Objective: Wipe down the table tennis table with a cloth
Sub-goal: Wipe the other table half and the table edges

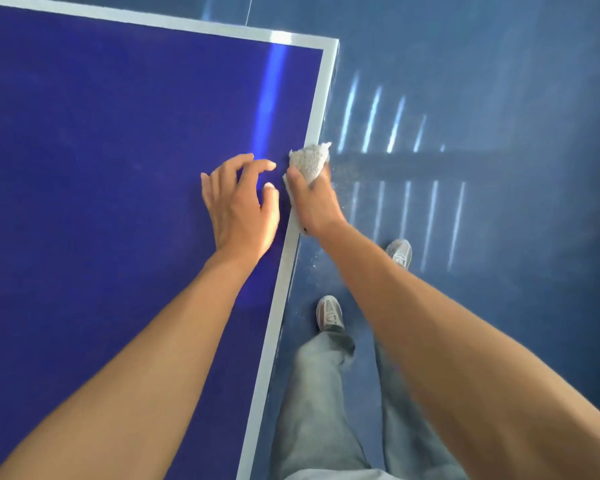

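Your right hand [312, 202] grips the wadded cloth [309, 161], which sits on the white border at the counter's [101, 168] right edge and partly overhangs it. Push further outward and it could slip off the side, leaving the border unwiped. Your left hand [239, 206], fingers loosely spread and holding nothing, is over the blue top just beside it and may leave prints there.

Blue floor [499, 81] with striped light reflections [374, 119]

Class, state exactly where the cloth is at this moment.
In the head view, the cloth is gripped in the right hand at the right edge of the table, just beside the left hand.
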Demonstrator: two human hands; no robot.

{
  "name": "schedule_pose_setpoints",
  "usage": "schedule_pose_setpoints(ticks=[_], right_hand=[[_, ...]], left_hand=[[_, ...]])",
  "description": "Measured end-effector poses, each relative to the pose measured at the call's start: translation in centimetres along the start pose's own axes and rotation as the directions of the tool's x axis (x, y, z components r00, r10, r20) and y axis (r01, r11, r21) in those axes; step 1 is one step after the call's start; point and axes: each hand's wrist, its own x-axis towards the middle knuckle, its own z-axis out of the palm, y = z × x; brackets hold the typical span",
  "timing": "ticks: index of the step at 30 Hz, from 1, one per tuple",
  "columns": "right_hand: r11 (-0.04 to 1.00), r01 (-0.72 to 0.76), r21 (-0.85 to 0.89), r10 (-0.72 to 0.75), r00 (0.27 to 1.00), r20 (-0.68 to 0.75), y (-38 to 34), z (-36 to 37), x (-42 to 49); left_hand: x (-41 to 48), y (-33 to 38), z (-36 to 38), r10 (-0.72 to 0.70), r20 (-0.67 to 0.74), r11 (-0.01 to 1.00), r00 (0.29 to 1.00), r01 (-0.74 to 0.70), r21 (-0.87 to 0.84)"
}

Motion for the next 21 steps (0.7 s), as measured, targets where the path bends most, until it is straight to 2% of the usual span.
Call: schedule_pose_setpoints(ticks=[3,5,7,10,18,21], right_hand=[[0.986,-0.041,0.162,0.028,0.996,0.081,3.9,1.2,-4.1],[0.98,-0.109,0.165,0.082,0.984,0.161,5.9,1.9,-6.4],[0.976,-0.152,0.156,0.117,0.97,0.213,6.7,2.0,-7.4],[0.961,-0.197,0.196,0.141,0.954,0.266,5.4,1.3,-5.5],[0.994,-0.037,0.101,0.033,0.999,0.04,-6.1,-2.9,11.1],[0.997,-0.033,0.065,0.032,0.999,0.025,-9.6,-4.3,16.3]], left_hand=[[5.7,0.7,0.9,0.083,0.057,0.982,0.995,-0.091,0.162],[9.6,1.1,1.9,0.135,0.107,0.953,0.985,-0.158,0.258],[13.0,1.4,2.9,0.151,0.143,0.938,0.978,-0.187,0.29],[15.5,1.5,4.1,0.135,0.093,0.945,0.986,-0.157,0.287],[15.8,0.3,5.8,0.193,-0.032,0.93,0.981,-0.173,0.325],[15.7,0.1,6.2,0.21,-0.058,0.924,0.976,-0.179,0.337]])
